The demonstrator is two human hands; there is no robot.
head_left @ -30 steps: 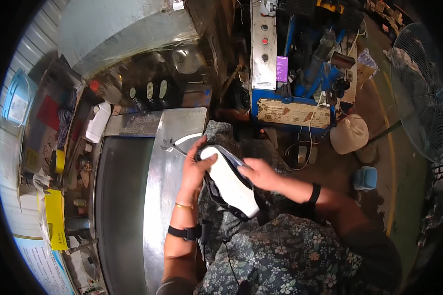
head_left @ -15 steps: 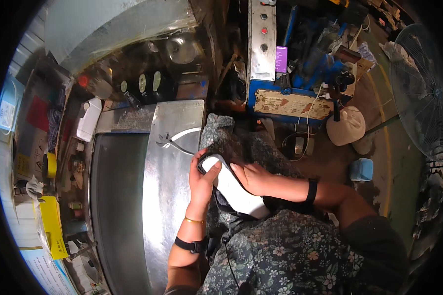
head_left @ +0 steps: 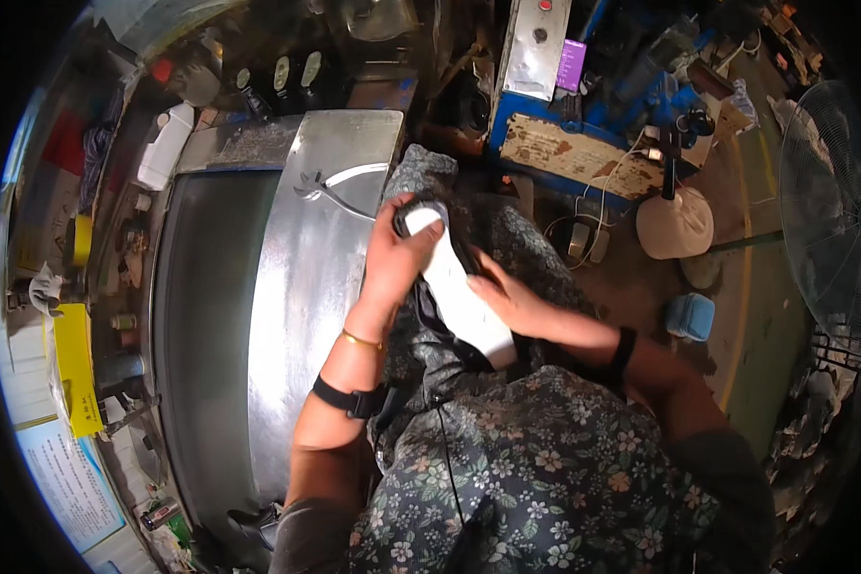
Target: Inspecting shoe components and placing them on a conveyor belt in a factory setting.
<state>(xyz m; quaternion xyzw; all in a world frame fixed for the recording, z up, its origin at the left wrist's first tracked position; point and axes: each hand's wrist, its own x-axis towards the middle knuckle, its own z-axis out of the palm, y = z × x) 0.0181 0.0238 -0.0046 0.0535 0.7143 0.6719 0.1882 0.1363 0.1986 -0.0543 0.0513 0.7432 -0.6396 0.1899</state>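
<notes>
A dark shoe (head_left: 467,295) lies over my lap with its long white underside turned up. My left hand (head_left: 397,256) is wrapped round its upper-left end, thumb pressing on the white face and fingers tucked beneath the dark edge. Along the right side my right hand (head_left: 515,304) grips it, with the thumb near the white face and the other fingers partly hidden. A pair of pincers (head_left: 327,194) with a pale handle rests on the shiny metal plate (head_left: 301,258) just left of my left hand.
Beyond the plate runs a dark conveyor belt (head_left: 210,306). Several shoes (head_left: 282,75) sit at its far end. A white bottle (head_left: 165,145) stands on the left shelf. To the right are a blue machine (head_left: 584,158), a beige jug (head_left: 674,225), a blue container (head_left: 689,317) and a large fan (head_left: 827,210).
The view has tilted, so the surroundings sit higher in the picture. My right hand has slid along the shoe's side, away from the end my left hand holds.
</notes>
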